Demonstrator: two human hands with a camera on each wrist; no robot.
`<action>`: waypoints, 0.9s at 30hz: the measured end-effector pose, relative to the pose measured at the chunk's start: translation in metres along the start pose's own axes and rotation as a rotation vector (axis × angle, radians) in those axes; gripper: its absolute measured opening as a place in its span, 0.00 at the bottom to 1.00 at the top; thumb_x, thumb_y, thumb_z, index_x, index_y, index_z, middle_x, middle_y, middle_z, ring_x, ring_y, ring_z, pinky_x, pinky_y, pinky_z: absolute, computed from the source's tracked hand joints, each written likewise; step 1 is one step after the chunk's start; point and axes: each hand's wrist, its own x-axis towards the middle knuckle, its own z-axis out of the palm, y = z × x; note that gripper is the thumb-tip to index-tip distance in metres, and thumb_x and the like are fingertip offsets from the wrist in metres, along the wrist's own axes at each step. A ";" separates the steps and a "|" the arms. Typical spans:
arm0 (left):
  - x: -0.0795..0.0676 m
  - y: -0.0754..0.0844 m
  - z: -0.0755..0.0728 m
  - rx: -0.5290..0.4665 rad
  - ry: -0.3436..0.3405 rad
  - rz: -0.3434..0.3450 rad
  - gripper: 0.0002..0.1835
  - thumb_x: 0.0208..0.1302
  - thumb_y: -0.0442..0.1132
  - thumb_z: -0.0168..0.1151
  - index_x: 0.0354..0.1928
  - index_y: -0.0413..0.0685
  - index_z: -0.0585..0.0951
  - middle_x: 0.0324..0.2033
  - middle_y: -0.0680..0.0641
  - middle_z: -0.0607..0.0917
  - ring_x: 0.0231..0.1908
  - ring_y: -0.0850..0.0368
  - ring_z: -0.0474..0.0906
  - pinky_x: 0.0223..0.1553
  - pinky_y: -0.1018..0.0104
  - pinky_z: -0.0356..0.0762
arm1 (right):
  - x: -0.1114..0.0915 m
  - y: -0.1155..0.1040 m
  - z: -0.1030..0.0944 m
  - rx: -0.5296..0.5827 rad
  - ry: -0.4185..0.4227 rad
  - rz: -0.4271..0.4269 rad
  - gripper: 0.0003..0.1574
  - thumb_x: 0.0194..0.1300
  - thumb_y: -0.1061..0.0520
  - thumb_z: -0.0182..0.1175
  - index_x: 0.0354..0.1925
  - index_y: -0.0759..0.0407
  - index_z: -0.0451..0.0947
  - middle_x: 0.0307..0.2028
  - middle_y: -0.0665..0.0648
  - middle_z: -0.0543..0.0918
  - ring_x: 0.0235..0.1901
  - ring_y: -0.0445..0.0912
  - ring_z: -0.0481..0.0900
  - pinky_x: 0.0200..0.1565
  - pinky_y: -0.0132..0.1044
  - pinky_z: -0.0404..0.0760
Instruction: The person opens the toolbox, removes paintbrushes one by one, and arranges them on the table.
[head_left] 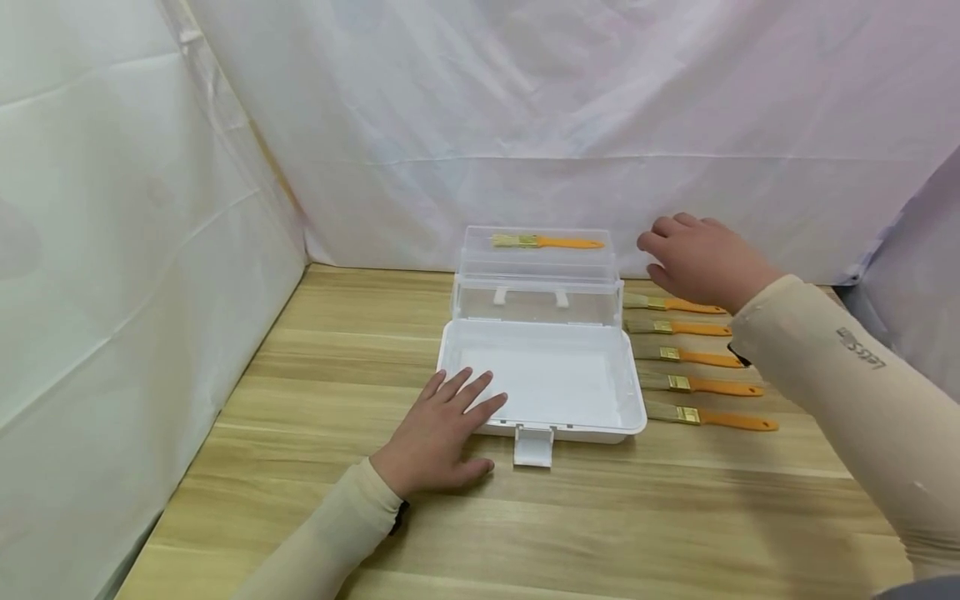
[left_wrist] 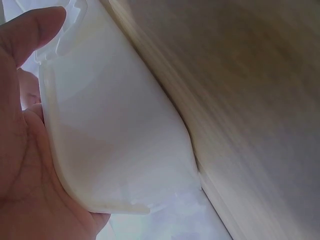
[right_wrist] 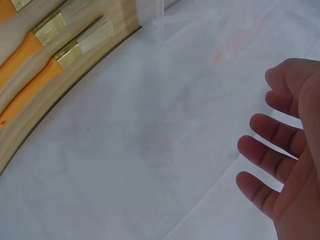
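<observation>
A white plastic case [head_left: 592, 432] with a front latch [head_left: 533, 448] stands unfolded on the table. My left hand [head_left: 442, 437] rests at its front left corner, fingers spread straight over the rim; the left wrist view shows the palm against the case wall [left_wrist: 120, 125]. One paintbrush [head_left: 570, 243] with an orange handle lies in the raised clear tray [head_left: 536, 268] at the back. My right hand [head_left: 701, 258] hovers right of that tray, its fingers loosely bent and nothing between them, as the right wrist view shows [right_wrist: 295, 145].
Several more orange-handled paintbrushes [head_left: 720, 387] lie in a column on the wooden table [head_left: 315, 467], right of the case, bristles toward it. White cloth [head_left: 420, 108] hangs behind the table and along its left side [head_left: 97, 250].
</observation>
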 end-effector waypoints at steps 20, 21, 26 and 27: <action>0.002 -0.001 0.001 0.005 0.016 -0.006 0.43 0.54 0.60 0.66 0.72 0.56 0.69 0.71 0.43 0.67 0.71 0.40 0.59 0.68 0.38 0.54 | 0.077 -0.021 0.011 0.159 -0.086 0.117 0.42 0.73 0.42 0.54 0.73 0.65 0.59 0.71 0.70 0.61 0.70 0.66 0.56 0.64 0.66 0.58; 0.002 -0.001 0.001 0.007 0.014 -0.008 0.43 0.54 0.60 0.66 0.72 0.56 0.69 0.71 0.44 0.67 0.71 0.40 0.59 0.68 0.38 0.54 | 0.080 -0.024 0.011 0.166 -0.080 0.124 0.43 0.73 0.40 0.54 0.73 0.65 0.59 0.71 0.70 0.60 0.71 0.66 0.55 0.65 0.66 0.57; 0.002 -0.001 0.002 -0.008 0.028 0.001 0.42 0.54 0.60 0.66 0.71 0.55 0.69 0.71 0.43 0.67 0.70 0.39 0.60 0.67 0.38 0.54 | 0.091 -0.036 0.017 0.203 -0.085 0.148 0.47 0.74 0.35 0.48 0.76 0.63 0.55 0.74 0.69 0.55 0.72 0.65 0.51 0.67 0.65 0.54; 0.002 -0.001 0.003 -0.009 0.029 0.002 0.42 0.54 0.60 0.66 0.71 0.55 0.69 0.71 0.43 0.68 0.70 0.39 0.60 0.67 0.38 0.54 | 0.093 -0.039 0.019 0.207 -0.090 0.149 0.47 0.74 0.34 0.46 0.76 0.62 0.54 0.74 0.69 0.55 0.73 0.65 0.51 0.67 0.65 0.54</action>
